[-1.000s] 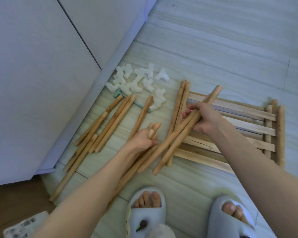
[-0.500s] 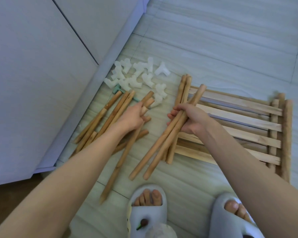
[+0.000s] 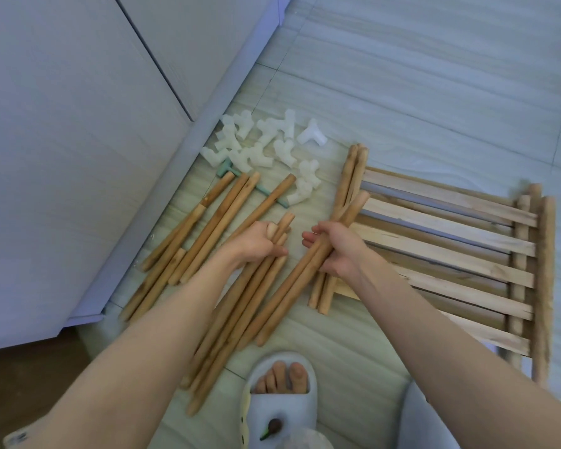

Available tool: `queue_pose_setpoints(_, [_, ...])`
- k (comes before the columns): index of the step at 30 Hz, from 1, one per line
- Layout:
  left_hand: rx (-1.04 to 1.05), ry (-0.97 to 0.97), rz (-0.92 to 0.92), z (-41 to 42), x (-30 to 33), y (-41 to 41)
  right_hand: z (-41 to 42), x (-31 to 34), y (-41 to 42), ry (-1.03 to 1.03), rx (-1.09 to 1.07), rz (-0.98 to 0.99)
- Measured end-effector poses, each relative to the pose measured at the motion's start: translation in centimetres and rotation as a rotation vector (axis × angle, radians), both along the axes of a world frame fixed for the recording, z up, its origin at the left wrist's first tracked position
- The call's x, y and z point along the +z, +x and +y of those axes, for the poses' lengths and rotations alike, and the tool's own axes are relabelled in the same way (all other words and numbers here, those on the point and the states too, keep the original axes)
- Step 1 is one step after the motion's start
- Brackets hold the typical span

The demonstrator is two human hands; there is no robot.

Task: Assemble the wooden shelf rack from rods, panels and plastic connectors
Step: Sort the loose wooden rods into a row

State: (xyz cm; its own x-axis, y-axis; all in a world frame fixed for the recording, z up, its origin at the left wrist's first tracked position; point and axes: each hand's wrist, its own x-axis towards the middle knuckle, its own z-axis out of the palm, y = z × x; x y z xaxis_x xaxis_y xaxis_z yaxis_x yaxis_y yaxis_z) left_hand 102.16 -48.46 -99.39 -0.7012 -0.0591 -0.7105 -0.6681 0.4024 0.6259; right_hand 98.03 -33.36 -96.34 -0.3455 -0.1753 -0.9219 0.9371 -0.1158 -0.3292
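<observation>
head view: both hands [image 3: 259, 243] [image 3: 339, 251] grip wooden rods [image 3: 292, 286].

Wooden rods [image 3: 208, 228] lie beside white connectors [image 3: 266, 147] and slatted panels [image 3: 444, 241].

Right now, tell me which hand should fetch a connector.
Left, probably. The left hand is on the side of the connectors; the right hand is nearer the panels. Both grip rods, so it must first put its bundle down.

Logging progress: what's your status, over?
Left hand grips rods. Right hand grips two rods. Connectors, panels untouched. Nothing blocking.
</observation>
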Motion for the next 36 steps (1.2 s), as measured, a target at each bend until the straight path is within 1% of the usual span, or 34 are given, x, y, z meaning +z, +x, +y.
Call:
queue_pose_setpoints(2, [0.043, 0.06, 0.018, -0.4, -0.2, 0.4, -0.5, -0.3, 0.4, 0.006, 0.01, -0.006])
queue_pose_setpoints(3, [0.074, 0.052, 0.043, -0.7, -0.3, 0.3, -0.7, -0.4, 0.7, 0.0, 0.02, -0.013])
queue_pose_setpoints(6, [0.205, -0.086, 0.136, -1.4, -0.1, 0.0, -1.4, -0.6, 1.6, -0.053, 0.056, -0.051])
queue_pose_setpoints(8, [0.269, -0.126, 0.194, -2.0, 0.1, -0.1, -1.9, -0.9, 2.2, -0.069, 0.06, -0.056])
queue_pose_setpoints(12, [0.349, -0.078, 0.325, -2.7, 0.5, 0.7, -2.8, -1.5, 3.4, -0.055, 0.054, -0.021])
queue_pose_setpoints(13, [0.352, -0.108, 0.37, -2.7, 0.6, 1.4, -3.0, -1.6, 3.8, -0.052, 0.064, -0.015])
queue_pose_setpoints(14, [0.326, -0.188, 0.423, -2.7, 0.5, 2.4, -3.3, -1.6, 4.1, -0.039, 0.083, -0.007])
queue_pose_setpoints(16, [0.161, -0.435, 0.517, -3.0, -0.3, 4.8, -3.8, -1.7, 4.5, 0.014, 0.122, 0.03])
queue_pose_setpoints(17, [0.034, -0.551, 0.518, -3.2, -0.8, 6.0, -4.1, -1.8, 4.6, 0.048, 0.136, 0.051])
queue_pose_setpoints(19, [-0.224, -0.695, 0.376, -3.8, -1.9, 7.7, -4.5, -1.9, 4.8, 0.105, 0.152, 0.087])
queue_pose_setpoints(21, [-0.388, -0.765, 0.218, -3.9, -2.9, 8.5, -4.7, -1.8, 5.1, 0.127, 0.175, 0.11])
queue_pose_setpoints(22, [-0.423, -0.787, 0.183, -4.0, -3.2, 8.8, -4.7, -1.7, 5.2, 0.124, 0.195, 0.116])
queue_pose_setpoints(28, [-0.387, -0.845, 0.083, -4.4, -3.6, 12.2, -3.9, -1.6, 6.1, 0.116, 0.402, 0.09])
queue_pose_setpoints(30, [-0.384, -0.833, 0.064, -4.7, -3.7, 13.2, -4.0, -1.6, 6.2, 0.125, 0.46, 0.102])
queue_pose_setpoints(32, [-0.371, -0.795, 0.09, -5.0, -3.7, 13.9, -4.0, -1.8, 6.1, 0.147, 0.528, 0.113])
queue_pose_setpoints(34, [-0.31, -0.784, 0.138, -5.5, -3.7, 14.5, -4.0, -2.0, 6.2, 0.199, 0.618, 0.142])
queue_pose_setpoints(36, [-0.139, -0.816, 0.099, -6.1, -3.7, 15.4, -4.1, -2.4, 6.3, 0.282, 0.676, 0.2])
